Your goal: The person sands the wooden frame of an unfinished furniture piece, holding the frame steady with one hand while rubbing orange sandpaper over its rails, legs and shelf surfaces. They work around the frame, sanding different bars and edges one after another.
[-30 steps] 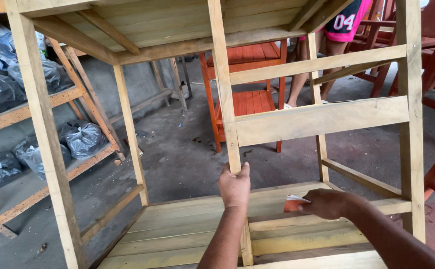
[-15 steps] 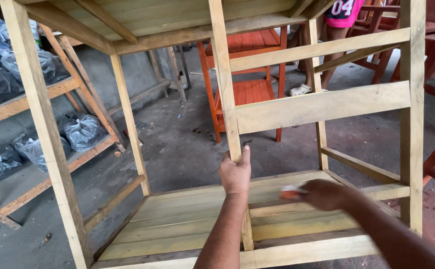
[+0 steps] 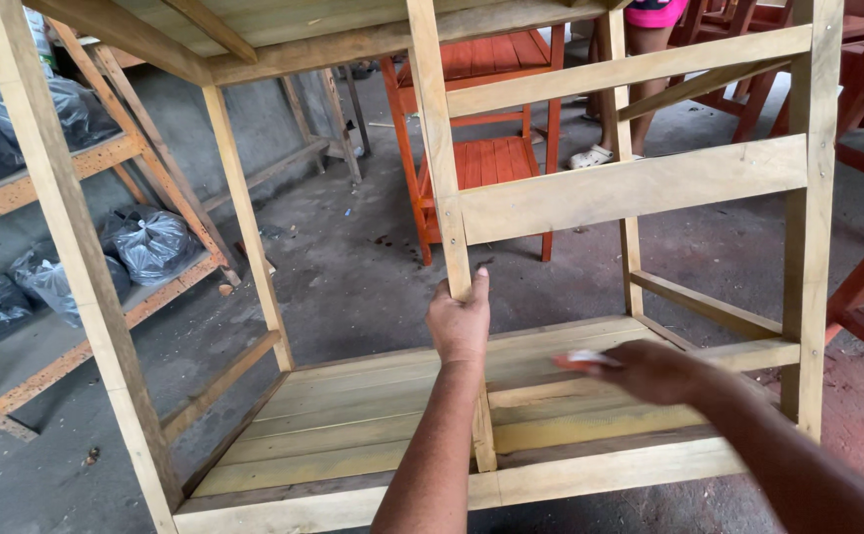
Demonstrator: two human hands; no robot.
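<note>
Left hand (image 3: 459, 321) was clenched around the middle upright (image 3: 444, 188) of the bare wooden frame (image 3: 630, 188), gripping just under the wide cross rail. Right hand (image 3: 649, 371) was blurred, hovering over the lower slat shelf (image 3: 373, 405), fingers closed on a small pale piece (image 3: 588, 357); couldn't tell what it was.

Frame stood on the concrete floor (image 3: 353, 267), directly in front of the person, open side facing them. An orange painted unit (image 3: 491, 148) stood behind it, racks with black bags (image 3: 150, 242) at left.

Judgement: solid timber, stiff, probably fairly heavy and awkward in bulk. Raw wood looked rough, not slippery, splinter risk. Best grip points: uprights near rail joints, 2 hands spread apart, not the thin slats.
</note>
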